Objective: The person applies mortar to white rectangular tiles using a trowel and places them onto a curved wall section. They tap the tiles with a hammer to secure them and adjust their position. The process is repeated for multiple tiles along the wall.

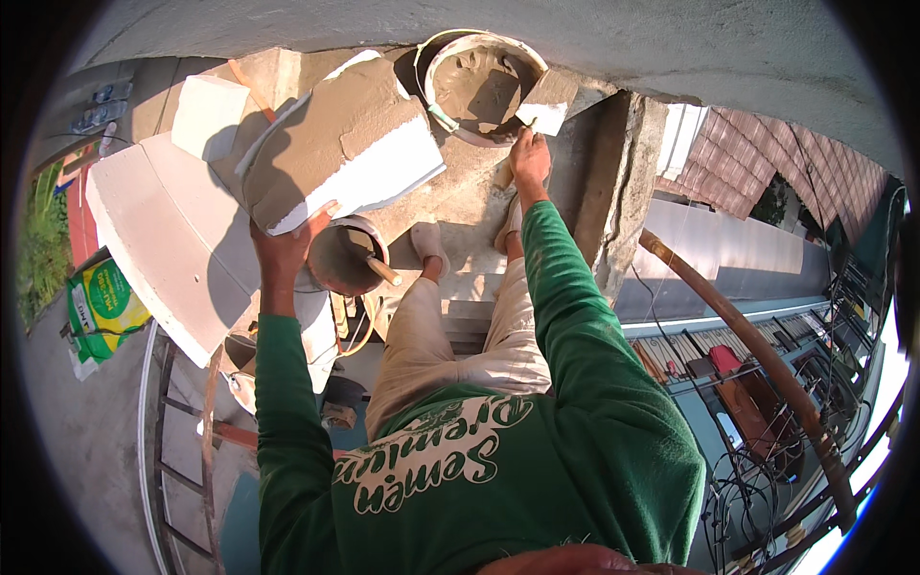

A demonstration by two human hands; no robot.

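Note:
My left hand grips the lower left end of a white building block, which is tilted. Grey-brown mortar coats much of its upper face, leaving a bare white strip along the near side. My right hand is closed round the handle of a trowel, its blade partly sunlit at the right rim of a round bucket. Wet mortar lies inside that bucket. Just below the block stands a dark round pail, with a wooden handle sticking out of it.
Pale blocks are stacked at the left, with a smaller white block behind. A curved grey wall runs along the far side. Right of my feet, a rough concrete edge borders a drop, near a long pole and tangled cables.

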